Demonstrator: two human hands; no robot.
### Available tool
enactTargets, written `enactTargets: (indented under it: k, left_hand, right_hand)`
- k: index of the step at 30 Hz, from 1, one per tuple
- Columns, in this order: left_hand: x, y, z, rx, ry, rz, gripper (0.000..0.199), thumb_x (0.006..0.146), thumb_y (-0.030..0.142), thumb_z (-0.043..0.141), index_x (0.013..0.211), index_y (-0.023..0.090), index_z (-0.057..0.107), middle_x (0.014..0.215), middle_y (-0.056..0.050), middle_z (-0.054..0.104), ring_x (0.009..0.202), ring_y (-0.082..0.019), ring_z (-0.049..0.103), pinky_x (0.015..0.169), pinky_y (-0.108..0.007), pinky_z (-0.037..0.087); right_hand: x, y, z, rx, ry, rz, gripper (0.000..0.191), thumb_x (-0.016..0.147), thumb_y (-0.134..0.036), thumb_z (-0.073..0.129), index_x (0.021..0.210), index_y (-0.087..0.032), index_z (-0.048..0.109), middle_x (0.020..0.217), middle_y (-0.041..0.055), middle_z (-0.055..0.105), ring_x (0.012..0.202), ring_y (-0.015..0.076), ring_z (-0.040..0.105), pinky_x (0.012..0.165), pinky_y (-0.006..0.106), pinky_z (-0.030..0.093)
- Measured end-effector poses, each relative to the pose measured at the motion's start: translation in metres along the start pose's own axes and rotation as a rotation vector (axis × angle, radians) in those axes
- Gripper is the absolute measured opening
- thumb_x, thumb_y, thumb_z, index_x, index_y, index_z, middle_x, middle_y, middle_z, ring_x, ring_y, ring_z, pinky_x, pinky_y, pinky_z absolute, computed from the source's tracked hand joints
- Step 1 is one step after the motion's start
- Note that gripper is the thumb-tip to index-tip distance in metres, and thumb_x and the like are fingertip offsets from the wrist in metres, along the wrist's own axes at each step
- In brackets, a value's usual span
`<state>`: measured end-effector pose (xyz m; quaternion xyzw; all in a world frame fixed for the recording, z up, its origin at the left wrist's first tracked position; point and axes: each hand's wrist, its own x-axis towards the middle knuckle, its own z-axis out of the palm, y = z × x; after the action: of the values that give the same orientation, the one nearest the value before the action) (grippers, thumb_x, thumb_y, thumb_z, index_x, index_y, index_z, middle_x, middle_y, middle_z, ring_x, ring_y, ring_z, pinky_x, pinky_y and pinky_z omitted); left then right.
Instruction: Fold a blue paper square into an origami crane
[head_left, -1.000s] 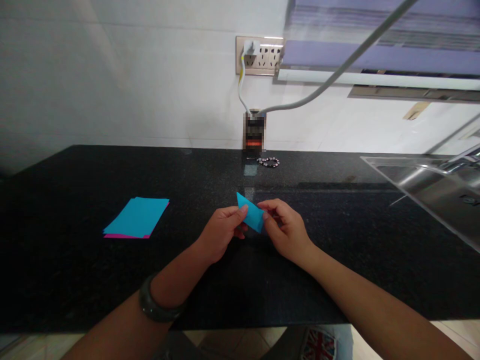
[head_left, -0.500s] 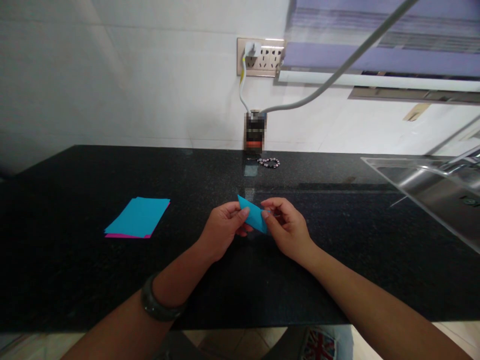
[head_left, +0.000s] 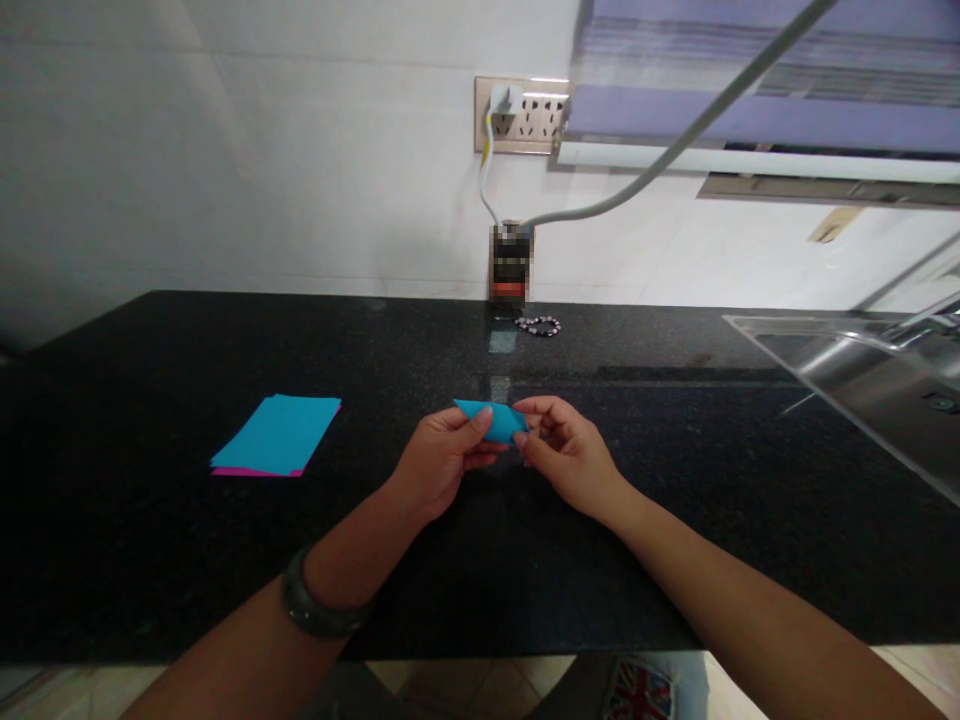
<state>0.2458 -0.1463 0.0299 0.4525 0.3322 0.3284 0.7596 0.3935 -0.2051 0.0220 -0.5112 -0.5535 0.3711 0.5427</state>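
A small folded piece of blue paper (head_left: 501, 422) is held above the dark counter, between both hands. My left hand (head_left: 442, 455) pinches its left part, thumb on top and fingers beneath. The right end is gripped by my right hand (head_left: 570, 452), with the thumb at the lower corner and the index finger near the upper edge. To the left, a stack of flat blue sheets (head_left: 277, 433) lies on the counter, with a pink edge showing underneath.
A beaded bracelet (head_left: 538, 326) lies near the wall below a blurred dark device (head_left: 510, 265) with cables. A steel sink (head_left: 862, 370) is at the right. The black counter (head_left: 150, 560) has its front edge near my forearms.
The folded blue paper has turned from a steep slant to nearly level, its left tip shifting left and down. My right thumb has moved slightly down and left with it.
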Motion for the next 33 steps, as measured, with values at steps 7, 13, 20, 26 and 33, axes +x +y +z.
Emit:
enactTargets:
  k: [7, 13, 20, 26, 33]
  left_hand:
    - [0.0007, -0.0006, 0.0024, 0.031, 0.064, 0.014, 0.023, 0.07, 0.037, 0.062, 0.075, 0.014, 0.062, 0.067, -0.001, 0.063, 0.058, -0.01, 0.057, 0.053, -0.021, 0.045]
    - [0.0027, -0.0044, -0.0008, 0.139, 0.118, 0.056, 0.027, 0.068, 0.04, 0.061, 0.073, 0.014, 0.061, 0.063, -0.001, 0.062, 0.054, -0.011, 0.055, 0.05, -0.022, 0.042]
    - [0.0012, -0.0007, 0.0027, 0.159, 0.161, 0.109, 0.025, 0.07, 0.038, 0.06, 0.071, 0.013, 0.059, 0.062, -0.001, 0.06, 0.052, -0.011, 0.052, 0.049, -0.023, 0.041]
    - [0.0013, -0.0007, 0.0027, 0.149, 0.176, 0.126, 0.025, 0.07, 0.038, 0.059, 0.073, 0.014, 0.059, 0.063, 0.0, 0.06, 0.053, -0.011, 0.054, 0.05, -0.023, 0.043]
    - [0.0015, -0.0001, 0.0022, 0.191, 0.192, 0.108, 0.026, 0.071, 0.039, 0.058, 0.073, 0.013, 0.059, 0.061, -0.001, 0.06, 0.051, -0.011, 0.055, 0.048, -0.023, 0.042]
  right_hand:
    - [-0.0008, 0.0028, 0.0014, 0.027, -0.073, -0.027, 0.033, 0.072, -0.015, 0.059, 0.102, -0.021, 0.047, 0.08, 0.0005, 0.054, 0.065, 0.0096, 0.051, 0.055, 0.023, 0.043]
    - [-0.0028, 0.0014, 0.002, 0.008, -0.134, -0.047, 0.041, 0.07, -0.015, 0.061, 0.107, -0.022, 0.045, 0.081, -0.0001, 0.053, 0.069, 0.0105, 0.052, 0.058, 0.024, 0.045]
    - [-0.0012, -0.0016, 0.0006, 0.161, -0.187, -0.085, 0.042, 0.072, -0.014, 0.056, 0.111, -0.021, 0.043, 0.085, 0.0019, 0.051, 0.073, 0.0115, 0.051, 0.061, 0.026, 0.047]
    - [-0.0004, 0.001, 0.0006, 0.166, -0.176, -0.087, 0.043, 0.07, -0.014, 0.058, 0.11, -0.022, 0.043, 0.086, 0.0021, 0.052, 0.073, 0.0114, 0.051, 0.061, 0.026, 0.047]
    - [-0.0001, 0.0023, 0.0009, 0.177, -0.185, -0.074, 0.041, 0.071, -0.015, 0.059, 0.109, -0.022, 0.045, 0.085, 0.0014, 0.053, 0.074, 0.011, 0.053, 0.065, 0.026, 0.046]
